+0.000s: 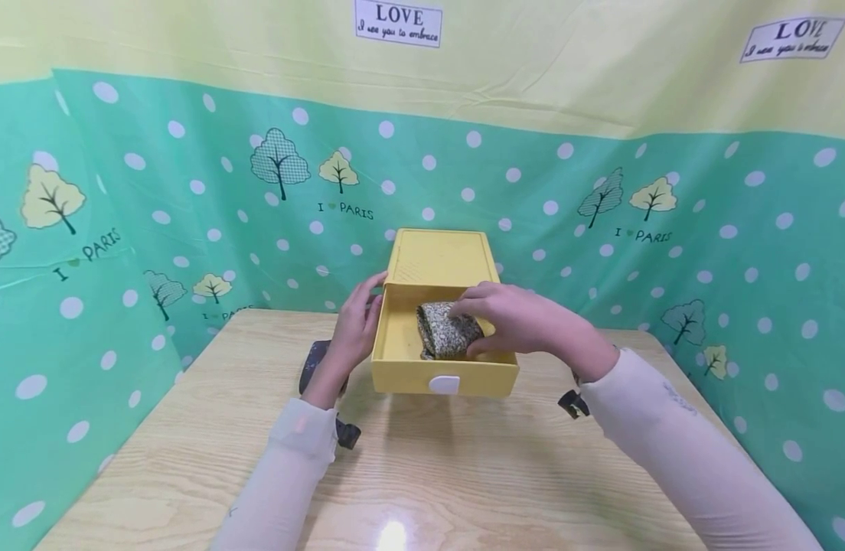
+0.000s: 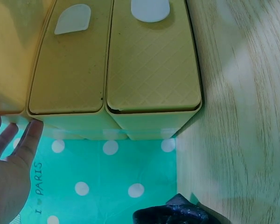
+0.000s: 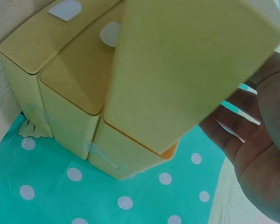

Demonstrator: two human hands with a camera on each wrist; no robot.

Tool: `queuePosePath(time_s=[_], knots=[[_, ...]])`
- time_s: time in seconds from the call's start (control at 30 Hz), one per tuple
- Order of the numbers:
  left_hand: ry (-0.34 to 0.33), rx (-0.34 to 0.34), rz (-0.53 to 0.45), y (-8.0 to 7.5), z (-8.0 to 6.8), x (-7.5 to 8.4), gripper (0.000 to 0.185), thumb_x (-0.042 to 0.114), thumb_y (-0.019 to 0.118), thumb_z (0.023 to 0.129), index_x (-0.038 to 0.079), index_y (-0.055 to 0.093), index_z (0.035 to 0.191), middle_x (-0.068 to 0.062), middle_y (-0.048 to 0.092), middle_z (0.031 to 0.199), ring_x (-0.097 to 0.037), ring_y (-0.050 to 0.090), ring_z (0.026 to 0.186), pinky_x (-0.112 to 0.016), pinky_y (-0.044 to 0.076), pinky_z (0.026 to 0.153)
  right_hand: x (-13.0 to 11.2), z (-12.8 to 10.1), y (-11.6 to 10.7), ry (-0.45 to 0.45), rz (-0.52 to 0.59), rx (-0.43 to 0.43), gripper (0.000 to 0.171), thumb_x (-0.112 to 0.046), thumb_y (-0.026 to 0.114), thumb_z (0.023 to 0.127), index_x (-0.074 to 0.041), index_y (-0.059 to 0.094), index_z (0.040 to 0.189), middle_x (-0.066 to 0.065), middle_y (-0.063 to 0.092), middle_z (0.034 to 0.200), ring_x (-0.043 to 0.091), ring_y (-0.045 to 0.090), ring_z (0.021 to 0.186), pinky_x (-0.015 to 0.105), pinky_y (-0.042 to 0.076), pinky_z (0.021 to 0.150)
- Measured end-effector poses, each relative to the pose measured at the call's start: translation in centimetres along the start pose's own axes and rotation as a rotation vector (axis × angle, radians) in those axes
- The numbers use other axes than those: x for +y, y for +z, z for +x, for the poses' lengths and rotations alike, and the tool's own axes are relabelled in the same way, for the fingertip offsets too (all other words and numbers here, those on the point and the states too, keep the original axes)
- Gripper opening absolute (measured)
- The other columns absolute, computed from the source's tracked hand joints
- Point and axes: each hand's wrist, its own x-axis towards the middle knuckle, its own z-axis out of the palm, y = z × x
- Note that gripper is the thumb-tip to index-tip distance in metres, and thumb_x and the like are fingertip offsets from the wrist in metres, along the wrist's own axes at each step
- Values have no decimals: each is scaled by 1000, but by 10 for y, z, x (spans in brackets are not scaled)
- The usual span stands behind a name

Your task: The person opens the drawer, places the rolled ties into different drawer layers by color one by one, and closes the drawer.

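A yellow drawer unit (image 1: 442, 256) stands on the table with its top drawer (image 1: 402, 375) pulled out towards me. A folded cloth (image 1: 445, 327) with a fine dark and pale pattern lies inside that drawer. My right hand (image 1: 508, 317) reaches over the drawer's right wall and grips the cloth's right side, thumb near the front and fingers on top. In the right wrist view, the drawer's side hides the fingertips. My left hand (image 1: 357, 325) rests against the unit's left side, beside the drawer's back end, with its fingers extended.
Below the pulled-out drawer are two closed drawers with white tabs, a middle drawer (image 2: 67, 70) and a bottom drawer (image 2: 154, 60). The wood-grain table (image 1: 188, 459) spreads around the unit. A green and yellow printed curtain (image 1: 464, 168) hangs behind and at both sides.
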Motion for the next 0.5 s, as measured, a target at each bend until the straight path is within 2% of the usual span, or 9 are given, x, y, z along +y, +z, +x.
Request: queuePosePath(time_s=[0.13, 0.23, 0.37, 0.5], knots=[[0, -3, 0, 0, 0, 0, 41, 9, 45, 110, 8, 46, 151, -19, 56, 136, -37, 61, 120, -45, 60, 93, -1, -4, -5, -16, -8, 48, 53, -27, 86, 85, -7, 68, 130, 5, 69, 123, 24, 63, 115, 40, 55, 99], [0, -3, -3, -1, 0, 1, 41, 9, 45, 110, 8, 46, 151, -20, 56, 136, -38, 60, 121, -45, 60, 93, -2, -7, -5, -54, -26, 126, 45, -22, 82, 89, -5, 69, 129, 7, 70, 122, 25, 64, 114, 42, 54, 101], [-5, 1, -2, -1, 0, 2, 41, 8, 45, 109, 8, 47, 151, -20, 56, 136, -38, 60, 122, -44, 59, 94, -3, -8, 1, -175, -73, 265, 35, -18, 80, 91, -4, 72, 121, 7, 73, 114, 25, 67, 106, 40, 57, 94], [-16, -7, 9, -1, 0, 2, 42, 11, 45, 110, 9, 47, 151, -19, 56, 136, -38, 59, 123, -43, 59, 96, -6, -8, 9, -304, -130, 416, 32, -17, 82, 88, -3, 74, 115, 8, 74, 109, 26, 68, 99, 38, 59, 84]])
